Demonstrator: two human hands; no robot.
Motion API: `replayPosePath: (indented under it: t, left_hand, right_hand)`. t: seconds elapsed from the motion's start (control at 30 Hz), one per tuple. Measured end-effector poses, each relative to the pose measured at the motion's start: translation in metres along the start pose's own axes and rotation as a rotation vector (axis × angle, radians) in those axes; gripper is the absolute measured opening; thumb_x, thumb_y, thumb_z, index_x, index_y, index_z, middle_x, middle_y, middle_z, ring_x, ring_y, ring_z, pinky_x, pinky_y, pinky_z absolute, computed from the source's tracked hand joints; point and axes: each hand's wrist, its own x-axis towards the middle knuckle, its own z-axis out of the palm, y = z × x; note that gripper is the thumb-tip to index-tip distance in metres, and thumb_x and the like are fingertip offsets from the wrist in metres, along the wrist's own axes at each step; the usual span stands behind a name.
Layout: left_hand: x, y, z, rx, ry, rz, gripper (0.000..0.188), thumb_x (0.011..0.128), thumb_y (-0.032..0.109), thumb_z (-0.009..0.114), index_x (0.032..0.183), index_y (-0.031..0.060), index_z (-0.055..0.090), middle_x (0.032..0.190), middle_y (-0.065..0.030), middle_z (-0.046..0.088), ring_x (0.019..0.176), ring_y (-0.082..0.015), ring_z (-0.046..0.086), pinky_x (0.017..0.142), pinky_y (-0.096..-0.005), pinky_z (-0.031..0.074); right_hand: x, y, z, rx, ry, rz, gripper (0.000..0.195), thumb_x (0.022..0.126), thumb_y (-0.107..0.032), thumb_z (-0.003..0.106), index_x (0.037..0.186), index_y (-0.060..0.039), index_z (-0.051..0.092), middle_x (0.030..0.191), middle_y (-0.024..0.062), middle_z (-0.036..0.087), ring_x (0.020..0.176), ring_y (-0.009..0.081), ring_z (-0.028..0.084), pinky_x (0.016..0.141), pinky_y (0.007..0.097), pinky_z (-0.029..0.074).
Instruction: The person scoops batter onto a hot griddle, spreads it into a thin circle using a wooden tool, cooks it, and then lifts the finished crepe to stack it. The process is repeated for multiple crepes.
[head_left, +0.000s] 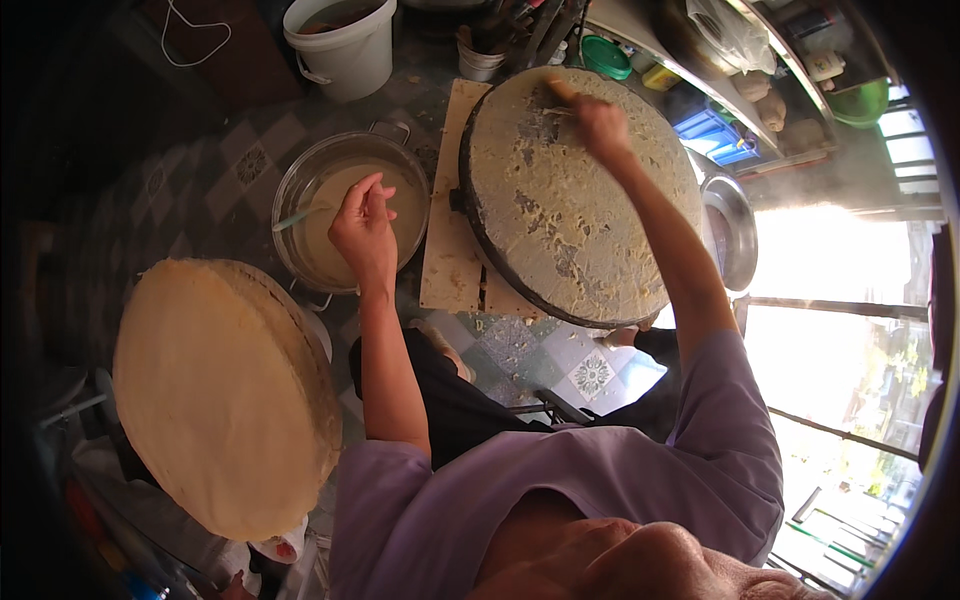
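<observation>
My right hand (602, 129) grips a wooden tool (561, 88), blurred and partly hidden by the fingers, at the far side of a large round griddle (517, 225). Pale, lumpy batter coats the griddle unevenly, and dark metal shows through in patches. Over a steel pot (282, 251) hangs my left hand (365, 225), fingers loosely curled and nothing visible in them. Pale liquid batter (322, 255) fills part of that pot, and a light green handle (300, 216) leans out of it. To my left rises a tall stack of large thin round flatbreads (217, 397).
Wooden boards (448, 277) lie under the griddle's left edge. A white bucket (349, 64) and a small tub (480, 66) stand beyond. At the right are a steel basin (741, 232), a blue basket (712, 135) and a loaded shelf (750, 124). Crumbs dot the tiled floor (517, 345).
</observation>
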Motion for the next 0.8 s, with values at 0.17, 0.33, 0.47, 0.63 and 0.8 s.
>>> replayPosePath:
  t: [0.17,0.33,0.47,0.63,0.8]
  left_hand:
    - [-0.001,0.009,-0.004,0.050,0.003,-0.004,0.017,0.098,0.008,0.059,0.107,0.0001,0.071,0.086,-0.0091,0.074,0.065,-0.0110,0.063,0.059,-0.0256,0.052]
    - [-0.002,-0.008,-0.006,0.031,-0.022,0.022,0.018,0.098,0.007,0.058,0.108,0.0005,0.071,0.087,-0.0093,0.074,0.065,-0.0117,0.063,0.059,-0.0256,0.051]
    - [-0.005,-0.011,-0.008,0.079,-0.046,0.018,0.018,0.098,0.006,0.057,0.110,0.0012,0.070,0.090,-0.0097,0.074,0.068,-0.0120,0.064,0.058,-0.0253,0.051]
    - [-0.002,-0.010,0.001,0.226,-0.108,0.051,0.021,0.100,0.014,0.058,0.113,0.0034,0.070,0.089,-0.0099,0.074,0.066,-0.0122,0.063,0.058,-0.0253,0.051]
    - [-0.001,-0.008,0.033,0.261,-0.118,0.073,0.022,0.099,0.014,0.056,0.112,0.0039,0.070,0.090,-0.0095,0.074,0.062,-0.0126,0.060,0.059,-0.0275,0.049]
  right_hand:
    - [-0.115,-0.075,-0.019,-0.093,0.358,-0.519,0.026,0.076,-0.006,0.063,0.100,0.0024,0.061,0.110,0.0208,0.063,0.101,0.0269,0.065,0.060,0.0320,0.059]
    - [-0.242,-0.062,-0.057,0.140,0.355,-0.597,0.022,0.073,-0.007,0.064,0.094,0.0005,0.062,0.116,0.0205,0.065,0.110,0.0314,0.064,0.078,0.0327,0.061]
    - [-0.317,-0.009,-0.054,0.147,0.302,-0.624,0.017,0.070,-0.008,0.067,0.086,-0.0017,0.064,0.116,0.0173,0.066,0.114,0.0313,0.064,0.084,0.0331,0.061]
    - [-0.333,0.107,-0.067,0.607,0.141,-0.203,0.012,0.082,0.001,0.059,0.092,0.0027,0.066,0.106,0.0191,0.069,0.093,0.0308,0.070,0.074,0.0365,0.059]
    - [-0.266,0.228,-0.046,0.448,0.049,0.731,0.035,0.096,-0.032,0.054,0.115,-0.0061,0.068,0.098,0.0169,0.071,0.092,0.0323,0.070,0.081,0.0440,0.052]
